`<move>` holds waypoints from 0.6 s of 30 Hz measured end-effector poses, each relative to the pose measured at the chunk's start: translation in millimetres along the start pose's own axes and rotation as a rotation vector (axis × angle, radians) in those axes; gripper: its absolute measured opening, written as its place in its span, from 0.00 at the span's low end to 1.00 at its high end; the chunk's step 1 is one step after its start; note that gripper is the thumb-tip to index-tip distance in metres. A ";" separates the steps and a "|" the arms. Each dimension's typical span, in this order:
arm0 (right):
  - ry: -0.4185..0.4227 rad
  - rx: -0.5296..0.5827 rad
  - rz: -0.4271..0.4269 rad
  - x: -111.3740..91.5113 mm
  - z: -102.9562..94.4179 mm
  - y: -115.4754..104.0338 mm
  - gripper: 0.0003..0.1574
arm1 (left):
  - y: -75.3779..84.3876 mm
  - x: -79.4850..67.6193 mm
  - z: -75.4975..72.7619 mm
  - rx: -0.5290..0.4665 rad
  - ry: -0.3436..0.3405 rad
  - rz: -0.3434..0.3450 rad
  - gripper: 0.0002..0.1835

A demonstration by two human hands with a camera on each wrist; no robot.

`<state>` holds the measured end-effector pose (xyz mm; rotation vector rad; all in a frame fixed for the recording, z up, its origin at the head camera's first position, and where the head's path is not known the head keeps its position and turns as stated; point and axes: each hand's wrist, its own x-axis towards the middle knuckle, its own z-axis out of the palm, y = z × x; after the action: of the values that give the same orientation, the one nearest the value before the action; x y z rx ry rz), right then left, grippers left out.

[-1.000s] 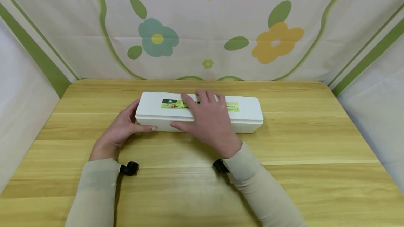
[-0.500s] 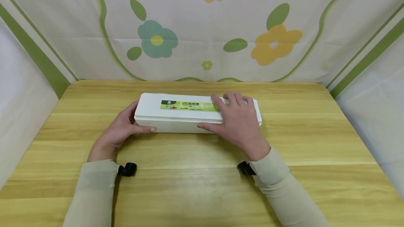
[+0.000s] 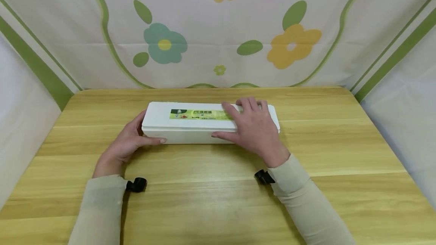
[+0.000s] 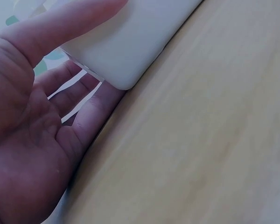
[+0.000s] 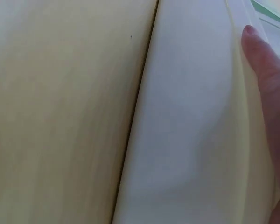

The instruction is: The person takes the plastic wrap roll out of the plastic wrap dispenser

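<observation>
A long white cling film box with a green and yellow label lies on the wooden table in the head view. My left hand holds its left end, thumb along the front face and fingers around the end. In the left wrist view the box's rounded corner sits between thumb and fingers. Over the right part of the lid, my right hand grips across the top, fingertips at the far edge and thumb at the front. The right wrist view shows that thumb by the lid seam. The lid is down.
The light wooden table extends around the box on all sides. Behind it hangs a pale cloth with printed flowers and leaves, and similar cloth flanks both sides. A black camera mount sticks out from the left cuff.
My right hand has slid rightward along the lid, from the middle of the box to its right part, uncovering more of the label. The left hand keeps its hold on the left end.
</observation>
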<state>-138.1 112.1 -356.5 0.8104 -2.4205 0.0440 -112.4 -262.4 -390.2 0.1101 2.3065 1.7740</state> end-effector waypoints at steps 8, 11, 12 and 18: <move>0.033 0.048 -0.002 1.5 -0.5 6.2 0.55 | 0.9 1.8 0.6 0.009 -0.012 0.024 0.55; 0.056 0.069 0.010 2.0 -3.0 9.4 0.54 | 2.6 2.0 1.4 0.028 -0.013 0.025 0.52; 0.058 0.077 0.014 2.2 -4.4 10.5 0.53 | 3.3 2.1 1.6 0.032 -0.014 0.026 0.52; 0.023 0.128 0.036 4.6 -12.6 15.5 0.52 | 6.7 3.2 3.0 0.024 -0.014 0.022 0.49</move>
<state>-143.2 124.9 -341.4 0.8178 -2.4301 0.2231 -115.3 -257.2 -384.9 0.1521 2.3258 1.7513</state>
